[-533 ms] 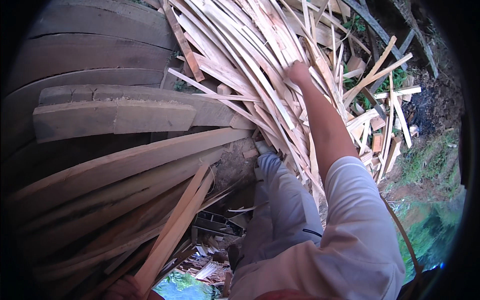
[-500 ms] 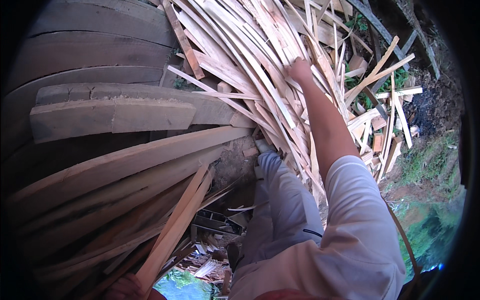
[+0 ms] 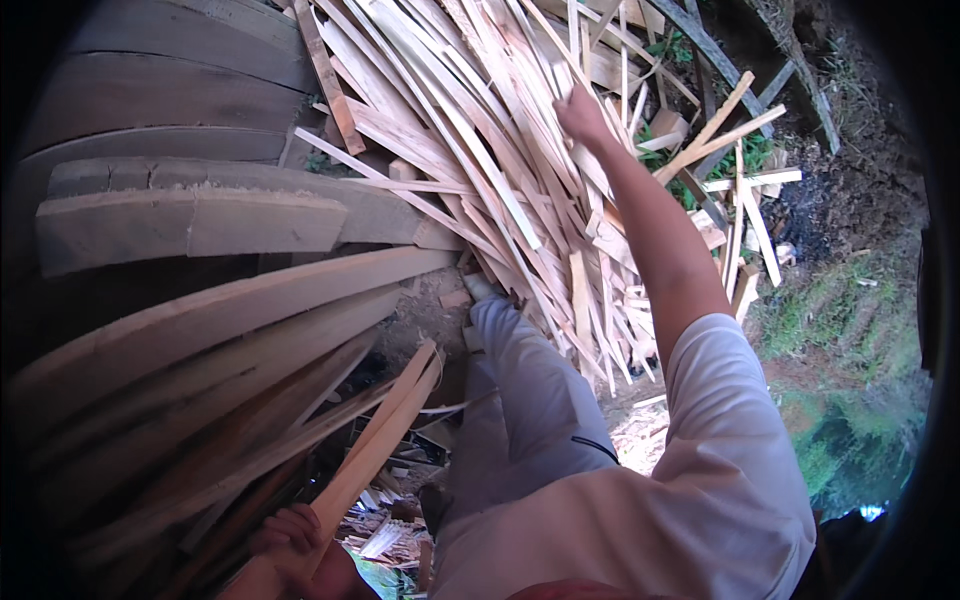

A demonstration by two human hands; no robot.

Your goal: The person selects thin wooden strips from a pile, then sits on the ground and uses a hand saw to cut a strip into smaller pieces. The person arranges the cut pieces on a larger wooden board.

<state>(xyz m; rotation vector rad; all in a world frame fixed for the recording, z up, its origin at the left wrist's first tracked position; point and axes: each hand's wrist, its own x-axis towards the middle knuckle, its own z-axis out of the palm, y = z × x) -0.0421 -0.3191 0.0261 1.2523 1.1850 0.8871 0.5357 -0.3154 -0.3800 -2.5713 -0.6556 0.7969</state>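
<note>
Low at the left, my left hand [image 3: 290, 528] is wrapped round long, pale wooden slats [image 3: 385, 425]. They lie face to face, slant up to the right, and part slightly at the far end. My right arm is stretched out over a heap of thin wooden strips [image 3: 490, 130]. Against the heap's upper right side, my right hand [image 3: 582, 115] is closed, its knuckles upward. Whatever it grips among the strips is hidden by the hand.
Thick grey-brown planks [image 3: 200, 222] and long beams [image 3: 230, 297] are stacked at the left. Crossed loose sticks [image 3: 715, 130] stick out at the right of the heap, by bare soil and grass [image 3: 835, 310]. My legs [image 3: 535, 370] stand between beams and heap.
The scene has shifted left in view. My left hand and the slats have come up and further into view. Over the heap, my right hand has moved slightly farther away, still closed.
</note>
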